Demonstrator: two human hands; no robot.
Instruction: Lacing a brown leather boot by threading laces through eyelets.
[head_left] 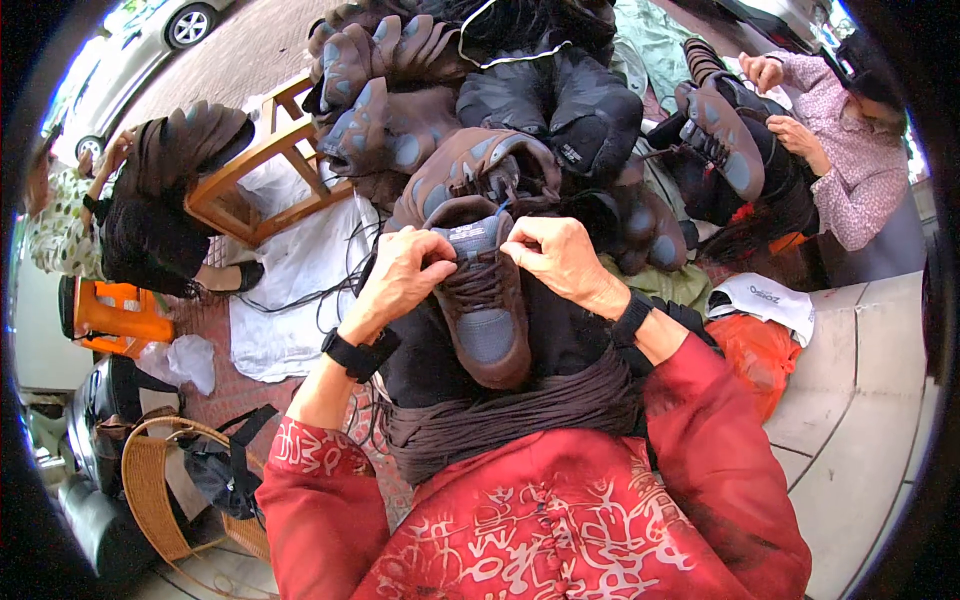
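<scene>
A brown shoe [487, 335] with a blue-grey toe patch rests on my lap, its toe toward me. Dark shoelaces [473, 287] cross its front below the tongue [470, 238]. At the left eyelet edge, my left hand [403, 268] is closed in a pinch on the lace. My right hand [562, 258] pinches at the right eyelet edge, near the top of the lacing. The fingers cover most of what they grip. A thick bundle of loose brown laces [510, 415] lies across my lap.
Beyond my hands is a heap of brown and black shoes [400, 130]. A wooden stool frame [255, 185] stands left of it. At right, another person [850, 150] handles a shoe; one more person [75, 230] is at far left. An orange bag [755, 355] lies by the tiled ledge.
</scene>
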